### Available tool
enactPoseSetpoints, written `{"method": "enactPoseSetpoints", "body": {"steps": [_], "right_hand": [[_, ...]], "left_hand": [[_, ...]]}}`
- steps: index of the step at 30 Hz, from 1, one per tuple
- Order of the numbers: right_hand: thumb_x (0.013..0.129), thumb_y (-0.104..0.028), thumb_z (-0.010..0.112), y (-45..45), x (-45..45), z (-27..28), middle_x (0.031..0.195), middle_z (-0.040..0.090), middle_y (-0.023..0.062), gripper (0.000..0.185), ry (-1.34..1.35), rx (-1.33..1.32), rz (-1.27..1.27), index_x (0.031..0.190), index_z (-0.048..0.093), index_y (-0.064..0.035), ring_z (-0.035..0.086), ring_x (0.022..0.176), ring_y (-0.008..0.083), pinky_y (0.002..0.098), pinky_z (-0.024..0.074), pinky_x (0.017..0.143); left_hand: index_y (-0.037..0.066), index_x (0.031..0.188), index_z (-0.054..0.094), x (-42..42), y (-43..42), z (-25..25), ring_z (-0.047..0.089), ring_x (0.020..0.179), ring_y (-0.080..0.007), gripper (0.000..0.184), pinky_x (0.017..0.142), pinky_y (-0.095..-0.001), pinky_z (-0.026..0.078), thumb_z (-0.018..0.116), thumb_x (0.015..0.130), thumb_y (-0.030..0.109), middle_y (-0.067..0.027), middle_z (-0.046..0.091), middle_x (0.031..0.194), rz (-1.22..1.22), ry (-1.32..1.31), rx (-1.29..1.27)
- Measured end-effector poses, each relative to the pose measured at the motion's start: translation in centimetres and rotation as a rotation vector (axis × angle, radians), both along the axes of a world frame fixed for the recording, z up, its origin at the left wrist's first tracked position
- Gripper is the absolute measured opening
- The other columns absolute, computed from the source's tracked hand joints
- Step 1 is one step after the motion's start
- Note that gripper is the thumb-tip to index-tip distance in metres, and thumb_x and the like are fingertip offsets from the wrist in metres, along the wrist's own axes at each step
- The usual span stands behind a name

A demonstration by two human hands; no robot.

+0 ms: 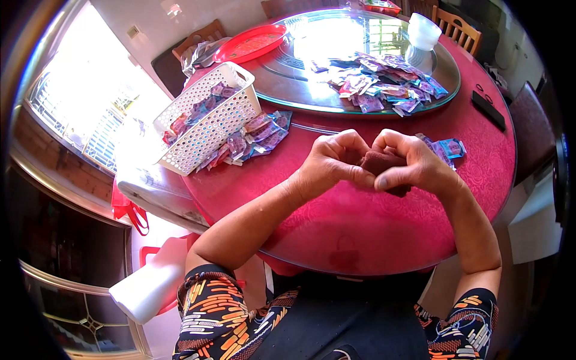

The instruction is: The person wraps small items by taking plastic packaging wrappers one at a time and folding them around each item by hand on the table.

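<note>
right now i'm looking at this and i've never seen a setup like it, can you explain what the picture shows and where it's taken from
There's no machine here: a camera worn on a person's head looks forward and down at their own bare hands. The left hand and right hand meet over the table, their fingers curled around a small brown item; what it is, I can't tell. On the glass turntable lies a pile of colourful packets, near a white bowl. Left of the hands, a white perforated basket holds more packets, with others lying beside it.
</note>
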State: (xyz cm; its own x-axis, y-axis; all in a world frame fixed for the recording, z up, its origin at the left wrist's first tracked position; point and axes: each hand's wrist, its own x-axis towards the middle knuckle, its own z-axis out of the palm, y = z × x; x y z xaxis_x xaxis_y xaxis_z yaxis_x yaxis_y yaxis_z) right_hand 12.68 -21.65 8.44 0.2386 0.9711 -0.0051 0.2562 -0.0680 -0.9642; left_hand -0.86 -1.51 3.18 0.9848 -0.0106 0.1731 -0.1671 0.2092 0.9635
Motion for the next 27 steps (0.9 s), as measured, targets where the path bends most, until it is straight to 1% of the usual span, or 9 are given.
{"method": "enactPoseSetpoints", "body": {"steps": [2,5,9,11,14,15,21,24,27], "right_hand": [[0.074,-0.028,0.095,-0.3,-0.5,1.3,0.094,0.068,0.0076,0.056,-0.177,-0.079,0.043,0.113,0.062,-0.0051,0.067,0.084,0.0161,0.0318,0.0545,0.072],[0.068,-0.028,0.097,-0.3,0.2,0.2,0.095,0.069,0.0101,0.063,-0.343,0.013,0.075,0.113,0.06,-0.0052,0.068,0.085,0.0193,0.0347,0.0559,0.071],[0.074,-0.024,0.093,0.0,-0.6,1.0,0.097,0.068,0.0099,0.056,-0.185,-0.085,0.043,0.114,0.06,-0.0062,0.068,0.088,0.0201,0.0342,0.0552,0.078],[0.077,-0.021,0.091,0.1,-0.8,0.9,0.098,0.069,0.01,0.052,-0.177,-0.07,0.031,0.115,0.059,-0.0067,0.068,0.09,0.0206,0.0345,0.0548,0.08],[0.078,-0.019,0.09,0.1,-0.6,0.4,0.1,0.069,0.0106,0.052,-0.192,-0.039,0.019,0.117,0.059,-0.0074,0.069,0.092,0.022,0.0356,0.0552,0.083],[0.078,-0.018,0.091,0.0,-0.5,0.3,0.1,0.07,0.0108,0.053,-0.201,-0.027,0.016,0.118,0.058,-0.0076,0.069,0.092,0.0226,0.036,0.0555,0.083],[0.073,-0.019,0.095,0.3,-1.4,-0.3,0.108,0.073,0.0157,0.064,-0.385,0.122,-0.018,0.123,0.056,-0.0068,0.073,0.103,0.0289,0.0403,0.0571,0.093],[0.075,-0.02,0.093,0.4,-1.5,-0.6,0.112,0.073,0.0188,0.064,-0.393,0.083,-0.045,0.124,0.055,-0.0065,0.073,0.108,0.0341,0.0436,0.0569,0.096],[0.076,-0.022,0.092,0.3,-1.5,-0.9,0.11,0.073,0.0185,0.061,-0.572,0.074,-0.115,0.123,0.057,-0.0084,0.073,0.104,0.0394,0.0467,0.057,0.094]], "left_hand": [[0.003,0.1,0.072,0.0,-0.1,-0.2,0.072,0.098,-0.0153,0.032,0.088,-0.0327,0.06,0.09,0.075,-0.004,-0.0071,0.074,0.103,-0.008,-0.016,-0.009],[0.001,0.092,0.069,-0.1,-0.7,0.3,0.072,0.089,-0.0142,0.029,0.077,-0.031,0.061,0.086,0.073,-0.011,-0.0066,0.074,0.098,0.061,-0.057,0.075],[0.001,0.089,0.068,0.1,-0.8,0.1,0.071,0.09,-0.0151,0.029,0.079,-0.0316,0.061,0.086,0.071,-0.012,-0.0067,0.073,0.098,0.058,-0.14,0.033],[0.001,0.089,0.067,0.1,-0.5,0.0,0.071,0.091,-0.0154,0.029,0.08,-0.0319,0.061,0.085,0.071,-0.013,-0.0072,0.073,0.099,0.056,-0.145,0.034],[0.002,0.089,0.072,0.1,-0.4,0.0,0.072,0.098,-0.0212,0.026,0.089,-0.0368,0.062,0.087,0.072,-0.009,-0.0095,0.073,0.101,0.039,-0.141,-0.013],[0.002,0.089,0.072,0.1,-0.4,0.0,0.072,0.098,-0.0212,0.026,0.089,-0.0368,0.062,0.087,0.072,-0.009,-0.0096,0.073,0.102,0.053,-0.135,-0.019],[0.002,0.09,0.071,-0.2,-0.4,0.5,0.071,0.097,-0.0208,0.026,0.087,-0.0365,0.063,0.087,0.073,-0.007,-0.0102,0.072,0.105,0.142,-0.044,-0.051],[0.002,0.09,0.07,-0.1,-0.6,0.2,0.072,0.095,-0.0207,0.024,0.084,-0.0365,0.063,0.086,0.074,-0.007,-0.0105,0.072,0.103,0.205,-0.012,-0.052],[0.002,0.089,0.07,0.1,-0.5,-0.1,0.071,0.094,-0.0204,0.024,0.083,-0.0361,0.063,0.085,0.074,-0.008,-0.0097,0.072,0.1,0.253,0.044,-0.037]]}}
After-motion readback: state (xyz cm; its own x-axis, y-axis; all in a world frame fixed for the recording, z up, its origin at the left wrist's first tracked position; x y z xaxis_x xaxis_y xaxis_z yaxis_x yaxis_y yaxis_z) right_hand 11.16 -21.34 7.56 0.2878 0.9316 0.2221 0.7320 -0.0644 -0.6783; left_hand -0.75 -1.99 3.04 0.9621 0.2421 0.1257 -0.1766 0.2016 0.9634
